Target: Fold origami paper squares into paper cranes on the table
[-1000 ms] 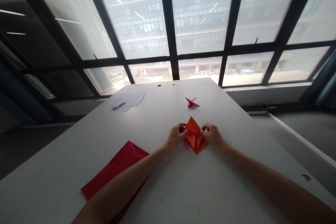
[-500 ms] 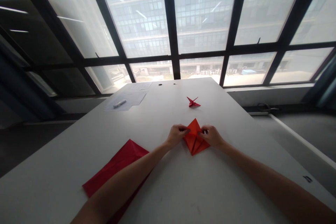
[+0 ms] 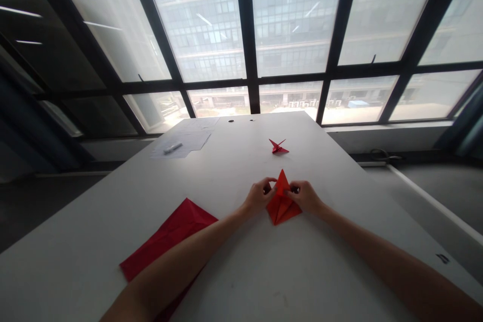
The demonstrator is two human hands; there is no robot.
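Since the earlier frame the model's top point has lifted and narrowed, now a sharp tip at about 12 o'clock between the hands, with the hands drawn closer around it. Left hand [image 3: 259,197] is nearly closed, pinching the left side of the orange-red origami model [image 3: 282,210], fingers curled over. Right hand [image 3: 305,197] is closed the same way on the right side; exact fingertip contact is partly hidden. Model sits on the desk [image 3: 75,241] between them, at 3 o'clock from the left hand and 9 o'clock from the right, its wide lower part toward the person. Small red paper crane [image 3: 278,147] sits apart at 12 o'clock. Red paper sheet [image 3: 166,234] lies at 8 o'clock from the left hand, under the left forearm [image 3: 181,256]. Loose papers [image 3: 188,136] and a marker [image 3: 172,148] lie at 11 o'clock, near the far desk edge.
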